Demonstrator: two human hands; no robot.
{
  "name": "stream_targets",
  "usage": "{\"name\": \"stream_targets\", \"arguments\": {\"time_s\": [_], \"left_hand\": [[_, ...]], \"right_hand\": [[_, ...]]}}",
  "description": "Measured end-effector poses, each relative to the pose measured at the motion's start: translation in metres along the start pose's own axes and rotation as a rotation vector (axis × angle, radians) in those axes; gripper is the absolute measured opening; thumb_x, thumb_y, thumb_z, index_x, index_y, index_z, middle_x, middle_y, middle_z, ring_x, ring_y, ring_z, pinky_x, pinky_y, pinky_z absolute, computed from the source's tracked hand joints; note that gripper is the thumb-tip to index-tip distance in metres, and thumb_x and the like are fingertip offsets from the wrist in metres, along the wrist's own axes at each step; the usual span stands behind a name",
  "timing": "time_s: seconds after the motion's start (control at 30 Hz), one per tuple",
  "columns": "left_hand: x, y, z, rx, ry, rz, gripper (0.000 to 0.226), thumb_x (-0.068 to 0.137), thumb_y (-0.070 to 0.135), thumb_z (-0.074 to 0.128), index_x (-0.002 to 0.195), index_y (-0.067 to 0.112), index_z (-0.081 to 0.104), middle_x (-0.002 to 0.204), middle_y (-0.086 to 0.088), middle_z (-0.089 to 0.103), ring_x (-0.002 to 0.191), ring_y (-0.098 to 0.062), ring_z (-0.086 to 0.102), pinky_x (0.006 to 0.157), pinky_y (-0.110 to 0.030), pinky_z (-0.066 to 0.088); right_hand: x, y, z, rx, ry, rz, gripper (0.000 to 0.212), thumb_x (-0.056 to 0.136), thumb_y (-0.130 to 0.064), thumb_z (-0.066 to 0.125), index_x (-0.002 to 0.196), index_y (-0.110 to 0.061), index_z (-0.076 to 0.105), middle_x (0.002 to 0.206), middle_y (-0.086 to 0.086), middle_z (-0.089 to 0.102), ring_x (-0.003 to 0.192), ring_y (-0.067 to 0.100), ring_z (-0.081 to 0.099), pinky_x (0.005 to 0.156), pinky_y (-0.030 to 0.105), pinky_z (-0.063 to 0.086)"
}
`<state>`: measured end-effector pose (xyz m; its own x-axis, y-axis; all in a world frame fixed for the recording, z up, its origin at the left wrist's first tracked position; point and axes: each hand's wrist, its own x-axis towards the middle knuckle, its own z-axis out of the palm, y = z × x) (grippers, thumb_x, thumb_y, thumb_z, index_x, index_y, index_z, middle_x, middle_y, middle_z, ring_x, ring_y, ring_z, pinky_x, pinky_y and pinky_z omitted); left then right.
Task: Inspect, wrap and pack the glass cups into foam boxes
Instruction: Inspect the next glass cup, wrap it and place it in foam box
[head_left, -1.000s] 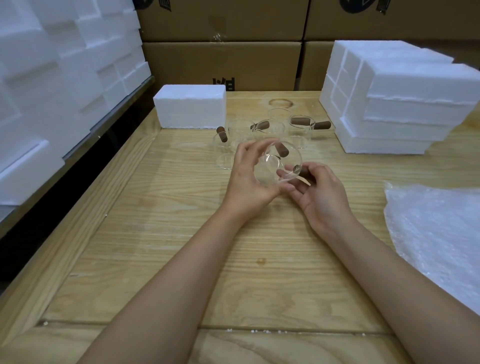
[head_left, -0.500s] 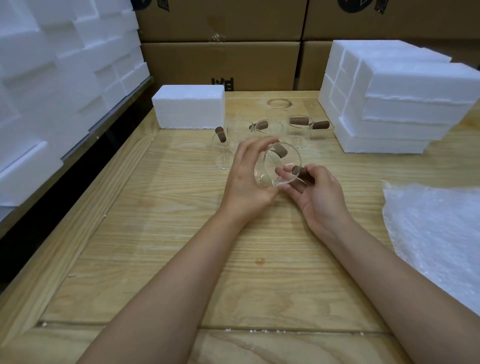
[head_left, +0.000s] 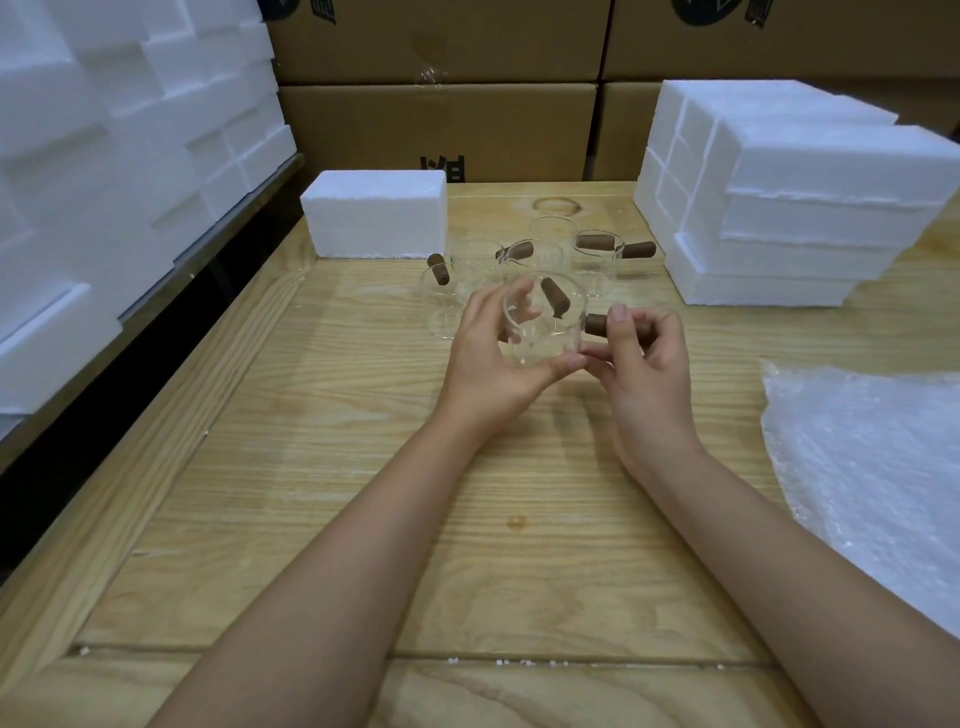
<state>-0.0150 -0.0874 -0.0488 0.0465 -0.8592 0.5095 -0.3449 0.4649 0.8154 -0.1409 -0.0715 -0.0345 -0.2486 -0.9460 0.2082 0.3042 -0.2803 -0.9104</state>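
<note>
- Head view: your left hand (head_left: 496, 358) cups the body of a clear glass cup (head_left: 545, 332), fingers curled behind it and thumb along its lower edge.
- Your right hand (head_left: 649, 374) pinches the cup's brown handle (head_left: 597, 323), which sticks out to the right.
- The cup is held above the wooden table (head_left: 311, 467), just in front of the other glass cups (head_left: 597, 262) standing on it.
- A single foam block (head_left: 374, 213) sits behind those cups to the left; a stack of foam boxes (head_left: 779, 208) stands on the right.
- Bubble wrap (head_left: 872, 467) lies on the table by your right forearm.
- More foam pieces (head_left: 104, 130) are piled at the left edge, with cardboard boxes (head_left: 436, 124) along the back.
</note>
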Motion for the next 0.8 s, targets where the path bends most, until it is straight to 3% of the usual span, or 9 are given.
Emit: {"name": "stream_targets", "arguments": {"time_s": [0.13,0.23,0.37,0.47,0.57,0.67,0.8], "left_hand": [[0.002,-0.003,0.002,-0.133,-0.016,-0.079,0.073,0.061,0.005,0.09,0.119,0.017,0.048,0.126,-0.008,0.049,0.115,-0.017,0.06,0.096,-0.033,0.05],[0.003,-0.006,0.003,-0.164,-0.02,-0.088,0.077,0.057,0.002,0.091,0.117,0.018,0.043,0.125,-0.001,0.048,0.115,-0.013,0.06,0.094,-0.024,0.048],[0.004,-0.008,0.003,-0.14,0.034,-0.013,0.081,0.054,0.004,0.092,0.116,0.021,0.042,0.127,-0.009,0.049,0.118,-0.015,0.057,0.094,-0.021,0.046],[0.002,-0.005,0.001,-0.052,0.088,0.103,0.081,0.054,0.009,0.093,0.112,0.031,0.04,0.122,-0.013,0.049,0.117,-0.022,0.055,0.094,-0.024,0.046],[0.001,-0.001,-0.001,0.056,0.118,0.217,0.076,0.057,0.012,0.093,0.116,0.015,0.046,0.117,-0.008,0.045,0.113,-0.024,0.053,0.093,-0.028,0.048],[0.0,0.0,-0.002,0.178,0.136,0.288,0.071,0.061,0.014,0.091,0.117,-0.006,0.052,0.116,-0.004,0.044,0.11,-0.018,0.048,0.092,-0.022,0.046],[-0.001,0.002,-0.002,0.301,0.155,0.323,0.067,0.063,0.014,0.09,0.114,-0.009,0.055,0.113,-0.022,0.054,0.107,-0.017,0.045,0.085,-0.011,0.041]], "right_hand": [[-0.002,-0.003,-0.002,-0.124,-0.047,-0.144,0.011,0.095,-0.014,0.055,0.089,-0.019,0.048,0.077,-0.007,0.063,0.07,0.01,0.062,0.068,0.023,0.053],[-0.003,-0.004,-0.003,-0.13,-0.08,-0.173,0.012,0.094,-0.011,0.056,0.088,-0.019,0.05,0.079,-0.004,0.062,0.077,0.015,0.063,0.075,0.032,0.054],[-0.002,-0.004,-0.004,-0.069,-0.136,-0.14,0.012,0.094,-0.008,0.055,0.089,-0.017,0.05,0.082,0.004,0.057,0.084,0.012,0.067,0.081,0.032,0.055],[-0.001,-0.004,-0.005,0.008,-0.167,-0.083,0.014,0.095,-0.003,0.052,0.088,-0.015,0.05,0.081,0.007,0.05,0.089,0.021,0.065,0.085,0.036,0.054],[0.0,-0.004,-0.006,0.099,-0.167,-0.004,0.015,0.095,-0.002,0.05,0.087,-0.014,0.05,0.078,0.0,0.055,0.098,0.034,0.06,0.083,0.033,0.054],[0.001,-0.004,-0.007,0.169,-0.15,0.065,0.015,0.096,0.0,0.048,0.087,-0.012,0.049,0.07,-0.01,0.061,0.094,0.03,0.064,0.088,0.037,0.055],[0.003,-0.002,-0.008,0.178,-0.127,0.121,0.012,0.098,-0.002,0.045,0.089,-0.011,0.048,0.087,0.013,0.058,0.105,0.043,0.058,0.096,0.046,0.049]]}}
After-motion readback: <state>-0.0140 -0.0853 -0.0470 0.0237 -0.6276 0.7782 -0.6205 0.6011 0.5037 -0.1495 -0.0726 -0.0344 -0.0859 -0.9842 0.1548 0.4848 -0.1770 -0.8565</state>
